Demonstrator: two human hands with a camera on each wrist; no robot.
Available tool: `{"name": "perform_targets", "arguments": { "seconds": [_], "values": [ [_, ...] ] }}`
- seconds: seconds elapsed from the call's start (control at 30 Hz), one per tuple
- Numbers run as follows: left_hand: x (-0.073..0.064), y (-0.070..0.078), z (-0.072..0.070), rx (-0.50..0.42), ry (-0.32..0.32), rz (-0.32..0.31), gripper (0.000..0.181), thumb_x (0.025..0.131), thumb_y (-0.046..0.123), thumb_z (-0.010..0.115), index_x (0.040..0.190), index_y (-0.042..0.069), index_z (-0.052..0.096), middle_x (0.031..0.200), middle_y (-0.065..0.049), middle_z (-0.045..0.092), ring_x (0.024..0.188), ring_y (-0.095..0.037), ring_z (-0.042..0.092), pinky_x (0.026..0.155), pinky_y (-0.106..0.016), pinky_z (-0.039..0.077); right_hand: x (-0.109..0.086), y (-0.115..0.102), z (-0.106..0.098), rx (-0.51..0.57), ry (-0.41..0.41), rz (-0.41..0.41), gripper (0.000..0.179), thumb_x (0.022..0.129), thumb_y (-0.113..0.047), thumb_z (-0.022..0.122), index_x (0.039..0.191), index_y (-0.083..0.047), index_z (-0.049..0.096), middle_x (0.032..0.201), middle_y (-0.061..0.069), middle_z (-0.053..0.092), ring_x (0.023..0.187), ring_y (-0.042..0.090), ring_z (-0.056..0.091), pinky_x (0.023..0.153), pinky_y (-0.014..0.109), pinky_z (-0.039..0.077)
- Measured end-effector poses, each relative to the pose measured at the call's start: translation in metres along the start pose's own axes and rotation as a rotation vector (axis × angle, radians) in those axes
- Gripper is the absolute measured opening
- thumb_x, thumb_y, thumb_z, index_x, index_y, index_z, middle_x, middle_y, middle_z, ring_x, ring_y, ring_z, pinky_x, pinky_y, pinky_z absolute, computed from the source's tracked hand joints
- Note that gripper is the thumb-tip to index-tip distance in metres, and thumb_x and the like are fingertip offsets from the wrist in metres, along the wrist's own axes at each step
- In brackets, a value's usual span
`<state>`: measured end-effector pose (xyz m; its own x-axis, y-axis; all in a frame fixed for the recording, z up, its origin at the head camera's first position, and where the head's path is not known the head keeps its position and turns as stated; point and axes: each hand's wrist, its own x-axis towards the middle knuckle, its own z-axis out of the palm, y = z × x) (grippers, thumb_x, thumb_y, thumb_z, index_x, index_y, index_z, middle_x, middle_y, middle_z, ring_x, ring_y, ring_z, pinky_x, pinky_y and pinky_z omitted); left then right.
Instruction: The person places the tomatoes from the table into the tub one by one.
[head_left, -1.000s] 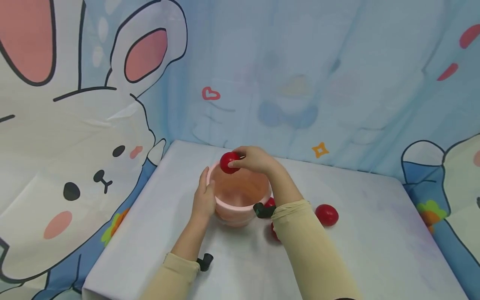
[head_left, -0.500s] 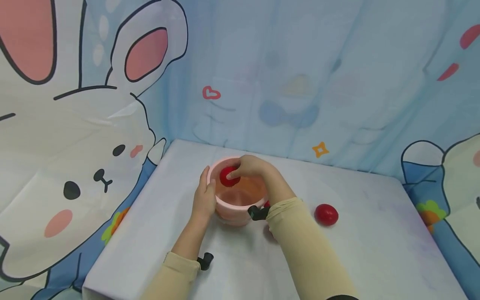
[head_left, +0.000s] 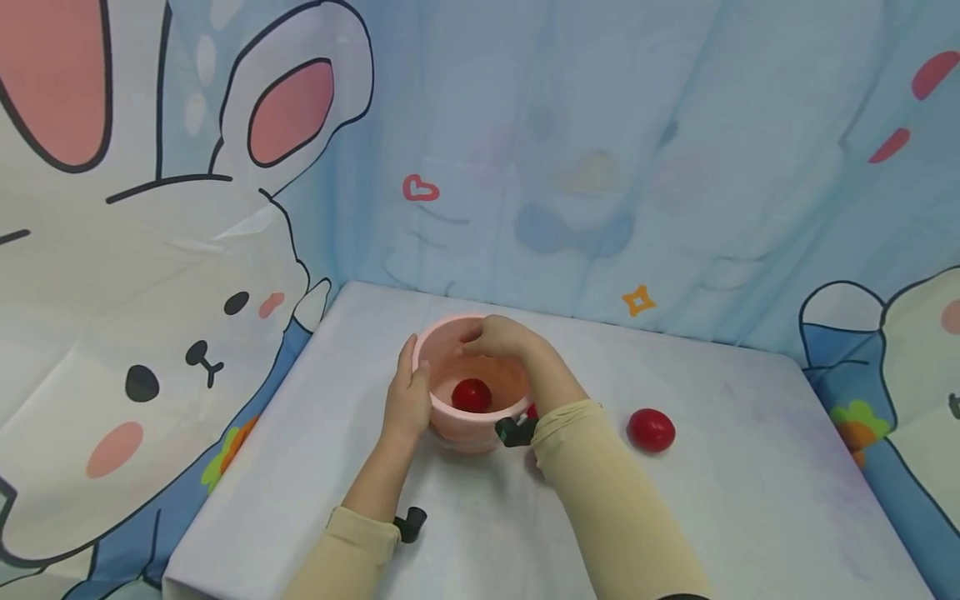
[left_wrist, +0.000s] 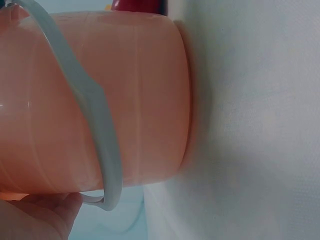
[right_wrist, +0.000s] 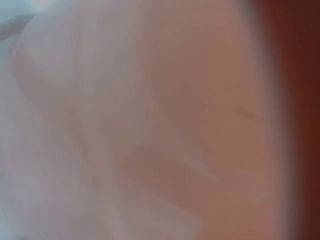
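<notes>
A pink plastic bucket (head_left: 468, 429) stands upright on the white table. In the left wrist view its pale grey handle (left_wrist: 95, 105) hangs down along the outside. My left hand (head_left: 407, 400) rests against the bucket's left side, fingers pointing up by the rim. A glossy red ball (head_left: 472, 395) lies inside at the bottom. My right hand (head_left: 501, 337) reaches over the rim into the bucket, above and apart from the ball, and holds nothing; its fingertips are partly hard to see. The right wrist view is a blurred close-up of the pink bucket wall (right_wrist: 150, 125).
Another red ball (head_left: 651, 431) lies on the table (head_left: 750, 467) to the right. Between bucket and right sleeve (head_left: 600, 483) shows a bit of another red thing (head_left: 532, 411). A blue printed curtain (head_left: 480, 125) hangs behind the table.
My right hand lowered the red ball from above the rim into the bucket and let it go; it now lies at the bottom. The left hand stays in place.
</notes>
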<state>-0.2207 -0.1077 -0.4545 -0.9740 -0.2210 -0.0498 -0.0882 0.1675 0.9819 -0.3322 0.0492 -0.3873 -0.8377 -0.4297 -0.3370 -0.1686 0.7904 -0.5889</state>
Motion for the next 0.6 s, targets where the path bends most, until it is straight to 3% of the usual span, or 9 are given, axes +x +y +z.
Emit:
{"name": "perform_targets", "arguments": {
  "seconds": [0.13, 0.33, 0.6],
  "values": [
    [0.001, -0.001, 0.0, 0.006, 0.007, 0.022, 0.054, 0.105, 0.039, 0.034, 0.157, 0.033, 0.021, 0.164, 0.007, 0.024, 0.153, -0.022, 0.02, 0.122, -0.055, 0.021, 0.001, 0.0, 0.0, -0.039, 0.006, -0.006, 0.042, 0.094, -0.036, 0.064, 0.133, -0.019, 0.064, 0.134, 0.003, 0.063, 0.128, 0.024, 0.054, 0.114, 0.048, 0.04],
    [0.002, -0.003, 0.002, -0.013, -0.003, 0.015, 0.054, 0.105, 0.04, 0.035, 0.156, 0.038, 0.02, 0.164, 0.009, 0.024, 0.153, -0.021, 0.021, 0.121, -0.056, 0.023, -0.004, 0.002, -0.003, -0.052, 0.01, -0.017, 0.045, 0.094, -0.039, 0.063, 0.135, -0.022, 0.062, 0.134, 0.003, 0.062, 0.129, 0.025, 0.052, 0.114, 0.049, 0.039],
    [-0.001, -0.003, 0.0, 0.0, 0.0, 0.0, 0.053, 0.104, 0.043, 0.033, 0.155, 0.043, 0.019, 0.164, 0.01, 0.023, 0.153, -0.019, 0.02, 0.122, -0.054, 0.022, -0.022, 0.009, -0.02, -0.056, 0.058, -0.121, 0.047, 0.095, -0.042, 0.06, 0.138, -0.024, 0.06, 0.142, 0.001, 0.058, 0.139, 0.027, 0.045, 0.116, 0.051, 0.036]
  ]
}}
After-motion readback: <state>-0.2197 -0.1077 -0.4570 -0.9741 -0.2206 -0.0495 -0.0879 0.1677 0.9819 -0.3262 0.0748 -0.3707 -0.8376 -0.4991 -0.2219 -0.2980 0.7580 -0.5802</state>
